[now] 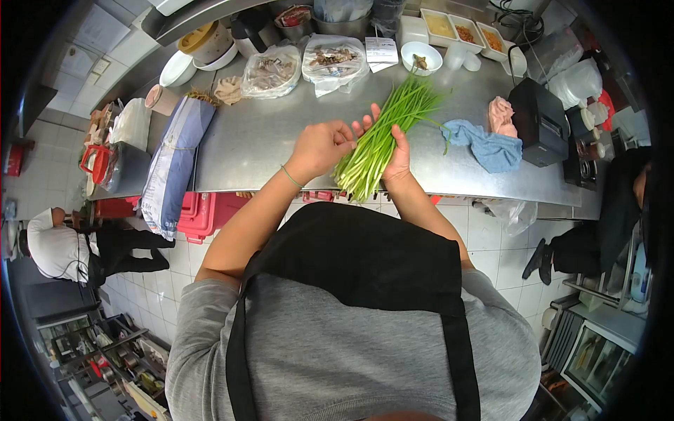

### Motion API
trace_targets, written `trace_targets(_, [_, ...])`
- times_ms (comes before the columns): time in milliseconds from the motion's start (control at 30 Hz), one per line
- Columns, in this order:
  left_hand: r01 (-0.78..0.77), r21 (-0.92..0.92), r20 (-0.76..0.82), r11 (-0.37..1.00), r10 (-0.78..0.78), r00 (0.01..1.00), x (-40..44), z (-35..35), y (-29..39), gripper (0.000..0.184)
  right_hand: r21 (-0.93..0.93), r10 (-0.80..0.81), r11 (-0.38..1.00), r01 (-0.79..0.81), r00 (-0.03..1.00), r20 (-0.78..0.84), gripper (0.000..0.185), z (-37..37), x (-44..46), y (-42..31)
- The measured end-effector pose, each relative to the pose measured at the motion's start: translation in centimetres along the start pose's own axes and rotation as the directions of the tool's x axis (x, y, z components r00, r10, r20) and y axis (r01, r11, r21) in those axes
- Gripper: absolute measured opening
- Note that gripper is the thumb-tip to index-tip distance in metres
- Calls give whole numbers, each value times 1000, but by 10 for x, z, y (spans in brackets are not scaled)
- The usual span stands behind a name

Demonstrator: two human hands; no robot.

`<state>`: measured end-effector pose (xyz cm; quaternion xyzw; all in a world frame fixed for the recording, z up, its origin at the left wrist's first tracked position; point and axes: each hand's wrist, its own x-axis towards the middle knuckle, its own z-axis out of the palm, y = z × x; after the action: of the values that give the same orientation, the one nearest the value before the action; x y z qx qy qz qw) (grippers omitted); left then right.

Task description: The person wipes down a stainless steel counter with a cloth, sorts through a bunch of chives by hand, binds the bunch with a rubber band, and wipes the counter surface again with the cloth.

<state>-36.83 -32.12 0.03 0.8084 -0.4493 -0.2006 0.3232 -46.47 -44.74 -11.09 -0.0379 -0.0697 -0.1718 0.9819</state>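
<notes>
A bunch of long green stalks (382,144) is held over the front part of the steel counter (246,151), pale ends toward me and green tips pointing away. My right hand (397,156) is wrapped round the bunch, its thumb along the right side and fingertips showing at the left. Beside the pale half, my left hand (324,146) has its fingers curled together at the bunch's left edge. Whatever those fingers pinch, if anything, is too small to make out.
Bagged food (272,70), a white bowl (421,59) and food trays (465,34) line the back. Blue cloth (484,144) and a black machine (539,123) stand right; a long sack (175,161) lies left. People stand at both sides.
</notes>
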Motion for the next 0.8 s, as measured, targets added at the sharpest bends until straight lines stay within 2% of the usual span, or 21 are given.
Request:
trace_targets(233, [-74,83,-22,994,76,997,0,5,-3,17,-33,-16,999,18,998,55,64,11,1,5])
trace_targets(333, [-54,102,-72,993,62,995,-5,-5,1,16,-52,-19,998,21,999,41,67,9,3,3])
trace_targets(533, [-30,22,-77,999,32,996,-26,-20,16,14,-32,-5,999,5,1000,5,69,8,6,1])
trace_targets(633, [-96,83,-131,992,107,986,-21,-10,9,14,-31,40,999,-39,999,29,71,11,8,7])
trace_targets(733, [-85,106,-166,991,102,981,-14,-6,6,13,-44,76,996,-75,997,21,73,15,7,13])
trace_targets(800, [-51,20,-164,998,54,985,-12,-11,11,13,-68,71,995,-70,997,9,73,14,7,13])
